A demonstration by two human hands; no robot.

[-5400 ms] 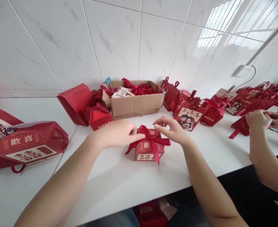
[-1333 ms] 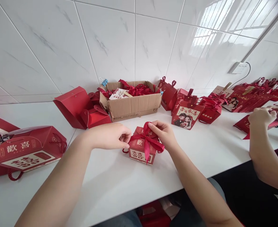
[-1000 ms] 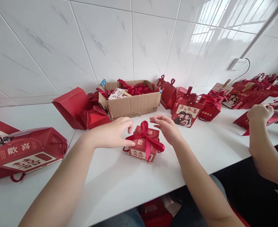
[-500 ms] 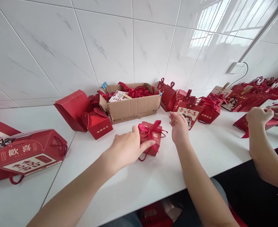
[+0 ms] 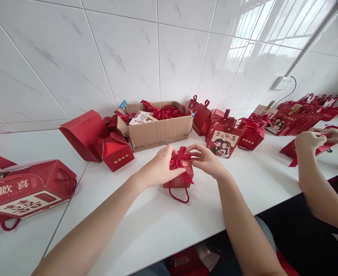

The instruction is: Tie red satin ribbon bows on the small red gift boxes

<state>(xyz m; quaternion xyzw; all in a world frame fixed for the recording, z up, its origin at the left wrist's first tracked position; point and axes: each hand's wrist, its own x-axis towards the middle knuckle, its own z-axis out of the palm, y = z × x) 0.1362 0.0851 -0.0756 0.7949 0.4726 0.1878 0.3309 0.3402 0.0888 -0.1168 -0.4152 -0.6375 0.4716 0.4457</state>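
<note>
head view: small red gift box [image 5: 175,182] sits on the white table [image 5: 145,234], in front of the cardboard box, between the person's hands. red satin ribbon bow [image 5: 181,156] on top, twisted rope handle [image 5: 178,200] drooping onto the table on the near side.

left hand [image 5: 160,165]: thumb lies over the front of the bow, forefinger bent at its left edge, thumb and forefinger apart. other fingertips hidden, can't tell if ribbon is pinched.

right hand [image 5: 205,161]: fingers curled, tips at the bow's right loop. can't tell if they're clamped on it or only touching.

farther out: cardboard box [image 5: 161,134] full of red ribbon; gold-lettered red box [image 5: 118,155] left of it; couple-print gift bag [image 5: 224,142] to the right; co-worker's hands [image 5: 309,142] at another red box.
</note>
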